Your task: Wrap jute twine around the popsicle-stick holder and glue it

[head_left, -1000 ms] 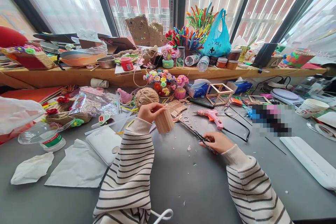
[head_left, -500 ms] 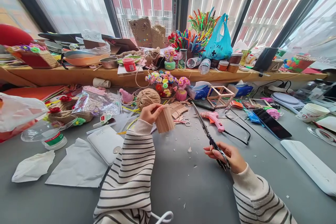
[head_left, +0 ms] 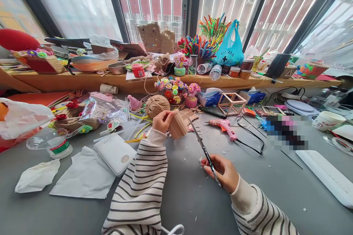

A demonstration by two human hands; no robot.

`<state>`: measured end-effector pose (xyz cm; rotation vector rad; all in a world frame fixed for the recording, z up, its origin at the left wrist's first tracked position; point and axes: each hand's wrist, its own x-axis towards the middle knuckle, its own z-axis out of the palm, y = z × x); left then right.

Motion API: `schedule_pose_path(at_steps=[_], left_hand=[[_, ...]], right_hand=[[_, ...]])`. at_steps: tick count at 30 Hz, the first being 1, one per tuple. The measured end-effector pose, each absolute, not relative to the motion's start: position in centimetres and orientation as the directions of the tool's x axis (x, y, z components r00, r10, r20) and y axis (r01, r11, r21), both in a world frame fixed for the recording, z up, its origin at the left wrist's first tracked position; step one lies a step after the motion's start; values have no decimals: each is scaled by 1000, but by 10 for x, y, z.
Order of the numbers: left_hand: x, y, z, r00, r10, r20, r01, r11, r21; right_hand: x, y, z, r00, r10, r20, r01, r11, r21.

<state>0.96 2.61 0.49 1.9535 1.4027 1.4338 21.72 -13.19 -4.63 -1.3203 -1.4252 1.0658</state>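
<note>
My left hand (head_left: 162, 121) grips a small wooden stick holder (head_left: 178, 125) and tilts it above the grey table (head_left: 193, 198). My right hand (head_left: 222, 170) holds long black scissors (head_left: 202, 146) by the handles, and their blades point up and left so the tips reach the holder's right edge. A ball of twine (head_left: 156, 105) lies just behind my left hand. Both sleeves are white with dark stripes.
A pink glue gun (head_left: 224, 125) with a black cable lies right of the scissors. A white power bank (head_left: 115, 153) and white paper sheets (head_left: 82, 176) lie to the left. Craft flowers (head_left: 173, 89), a wooden frame cube (head_left: 232, 102) and clutter fill the back.
My right hand swung the scissors from pointing toward the far table over to the wooden holder. My left hand tipped the holder and lifted it a little.
</note>
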Motion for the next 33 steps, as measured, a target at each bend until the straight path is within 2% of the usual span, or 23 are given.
schedule_pose_path(at_steps=[4,8,24,33], left_hand=[[13,24,0,-10,843,538,496,-462,735],[13,25,-2,-28,841,541,494,-458,738],[14,20,4,9,856,516,465,-461,756],[13,22,2,27,854,520,439,-477,761]], right_hand=[[216,-132,-43,-52,993,104,401,116,-909],[212,-131,-42,-38,986,162,491,159,-857],[210,-114,-41,-118,971,206,561,236,-793],[199,-101,-40,-90,926,366,659,331,-675]])
